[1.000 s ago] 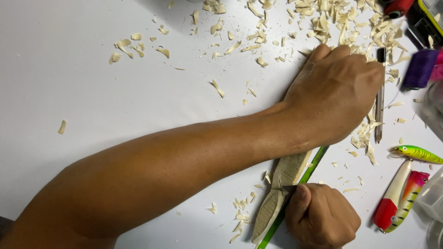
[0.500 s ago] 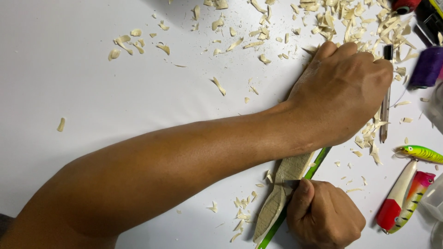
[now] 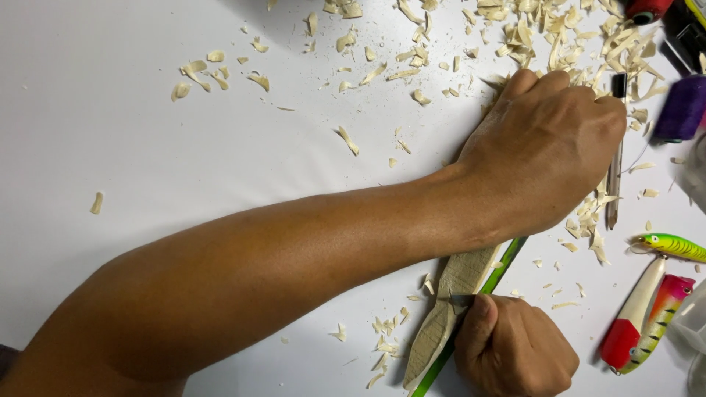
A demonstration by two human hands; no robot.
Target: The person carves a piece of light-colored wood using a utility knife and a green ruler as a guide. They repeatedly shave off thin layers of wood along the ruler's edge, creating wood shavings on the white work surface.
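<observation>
two bare hands work over a pale wooden blank (image 3: 452, 312), a long fish-shaped piece scored with a grid, lying slantwise on the white table (image 3: 184, 162). the left hand (image 3: 548, 151) is curled into a fist pressing down on the upper end of the blank, and its forearm crosses the whole view from the lower left, hiding that end and much of the table behind it. the right hand (image 3: 515, 349) is closed tight around a small blade (image 3: 462, 299), thumb laid along it, the edge touching the blank near its middle. a green ruler (image 3: 482, 309) lies just beside the blank along its right edge, partly under both hands. wood shavings (image 3: 456, 44) are strewn thick across the top and thinner near the blank's lower tip. a slim metal tool (image 3: 614, 162) lies just right of the left fist. further right rest a green fishing lure (image 3: 673, 246), a red and white lure (image 3: 634, 316) and a pink one (image 3: 658, 312), with a purple thing (image 3: 680, 110) at the edge.
</observation>
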